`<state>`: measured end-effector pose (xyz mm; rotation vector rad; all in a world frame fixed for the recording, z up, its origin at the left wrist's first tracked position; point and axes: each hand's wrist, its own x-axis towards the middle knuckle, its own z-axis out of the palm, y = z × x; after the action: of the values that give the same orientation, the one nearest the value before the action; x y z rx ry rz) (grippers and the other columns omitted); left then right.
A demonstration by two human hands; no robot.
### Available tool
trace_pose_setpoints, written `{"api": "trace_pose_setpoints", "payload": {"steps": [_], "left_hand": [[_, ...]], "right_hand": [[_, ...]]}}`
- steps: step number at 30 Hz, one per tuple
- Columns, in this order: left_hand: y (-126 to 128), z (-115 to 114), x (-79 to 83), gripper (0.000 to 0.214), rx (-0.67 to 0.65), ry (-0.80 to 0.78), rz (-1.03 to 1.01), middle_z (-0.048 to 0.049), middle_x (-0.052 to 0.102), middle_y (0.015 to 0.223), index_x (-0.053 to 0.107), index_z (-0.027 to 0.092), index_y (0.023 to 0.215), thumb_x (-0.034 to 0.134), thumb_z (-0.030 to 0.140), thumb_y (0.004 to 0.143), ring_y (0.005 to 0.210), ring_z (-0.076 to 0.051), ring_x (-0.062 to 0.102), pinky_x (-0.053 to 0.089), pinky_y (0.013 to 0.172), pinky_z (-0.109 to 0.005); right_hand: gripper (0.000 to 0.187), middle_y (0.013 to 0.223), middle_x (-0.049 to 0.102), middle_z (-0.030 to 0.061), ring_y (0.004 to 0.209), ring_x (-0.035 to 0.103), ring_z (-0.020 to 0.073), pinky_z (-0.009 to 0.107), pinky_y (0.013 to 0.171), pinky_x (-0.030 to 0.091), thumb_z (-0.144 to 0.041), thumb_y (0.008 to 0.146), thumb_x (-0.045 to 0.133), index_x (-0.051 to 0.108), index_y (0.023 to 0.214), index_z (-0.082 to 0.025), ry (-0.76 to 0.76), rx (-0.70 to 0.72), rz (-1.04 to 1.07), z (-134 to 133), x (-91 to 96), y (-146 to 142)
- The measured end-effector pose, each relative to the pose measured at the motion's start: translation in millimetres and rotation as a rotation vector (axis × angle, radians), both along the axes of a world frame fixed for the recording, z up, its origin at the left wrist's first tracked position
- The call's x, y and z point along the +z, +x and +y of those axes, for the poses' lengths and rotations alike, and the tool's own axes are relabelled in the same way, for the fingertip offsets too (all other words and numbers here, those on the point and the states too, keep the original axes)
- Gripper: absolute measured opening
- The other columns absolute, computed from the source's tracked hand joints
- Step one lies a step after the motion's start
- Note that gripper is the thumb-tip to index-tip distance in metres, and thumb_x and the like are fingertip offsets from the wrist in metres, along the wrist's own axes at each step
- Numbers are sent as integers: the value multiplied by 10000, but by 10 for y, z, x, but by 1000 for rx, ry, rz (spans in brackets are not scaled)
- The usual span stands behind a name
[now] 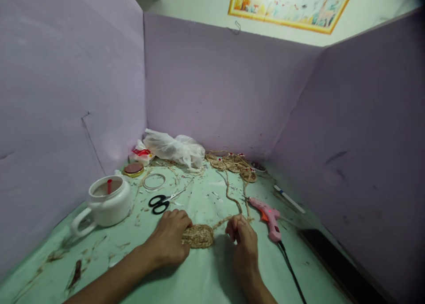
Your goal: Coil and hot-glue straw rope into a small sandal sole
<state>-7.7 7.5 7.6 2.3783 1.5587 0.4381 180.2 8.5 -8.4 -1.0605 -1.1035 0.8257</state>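
My left hand [172, 237] is closed on the left end of a flat oval coil of braided straw rope [201, 236] that lies on the table. From the coil's right end a loose strand of the rope [222, 222] runs to my right hand [243, 237]. The fingers of that hand are curled and pinch the strand a little right of the coil. A pink glue gun [268, 216] with an orange trigger lies to the right of my right hand, its nozzle pointing up and left. Black-handled scissors [162, 202] rest just beyond my left hand.
A white mug [109, 206] with a red stick in it stands at left. Beyond are a tape ring [154, 181], a round tin [133, 169], a plastic bag [175, 149] and several braided pieces [232, 163]. At right lie a white stick [288, 199] and a dark slab [335, 264]. Purple panels enclose the table.
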Motion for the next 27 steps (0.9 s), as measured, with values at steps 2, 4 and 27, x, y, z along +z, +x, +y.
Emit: {"api": "trace_pose_setpoints", "payload": {"steps": [2,4,27], "left_hand": [[1,-7,3,310,0,-2,-6,-75,621,911,644,174,843,540,157,551,893,-250,542,401,823,-397],[0,-19,7,305,-1,2,-13,-74,623,910,648,177,844,544,155,558,897,-250,545,403,831,-398],[154,-261,78,233,-10,78,-438,3,590,575,609,177,633,498,278,812,594,-139,514,392,711,-319]], "right_hand": [[334,513,387,-45,485,342,133,259,457,282,-430,813,444,417,549,-228,-33,2,-15,0,20,-14],[361,513,389,-49,485,341,129,256,462,289,-462,825,449,424,554,-225,-62,1,-24,4,39,-28],[309,497,516,-21,505,414,110,243,510,327,-405,671,682,564,507,-171,-261,357,-89,-169,39,-243]]}}
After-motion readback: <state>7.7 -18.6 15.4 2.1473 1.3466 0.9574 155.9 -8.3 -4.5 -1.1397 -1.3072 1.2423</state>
